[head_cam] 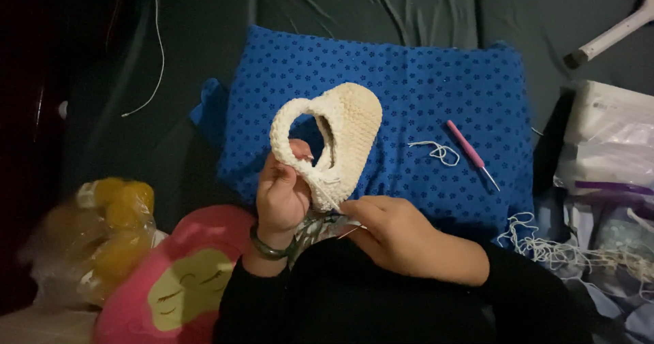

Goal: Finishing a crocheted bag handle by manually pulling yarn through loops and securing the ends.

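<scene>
Holding the cream crocheted shoe (340, 136) over the blue pillow (436, 92), your left hand (281, 194) pinches its soft, light rim while your right hand (398, 231) closes on a needle (349, 232).

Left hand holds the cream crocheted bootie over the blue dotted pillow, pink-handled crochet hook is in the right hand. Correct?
Not quite. The pink-handled crochet hook is not in the right hand; it lies loose on the blue dotted pillow, off to that hand's right near a short scrap of white yarn. The head view shows this. The rest stands: the left hand holds the cream crocheted bootie over the pillow.
</scene>
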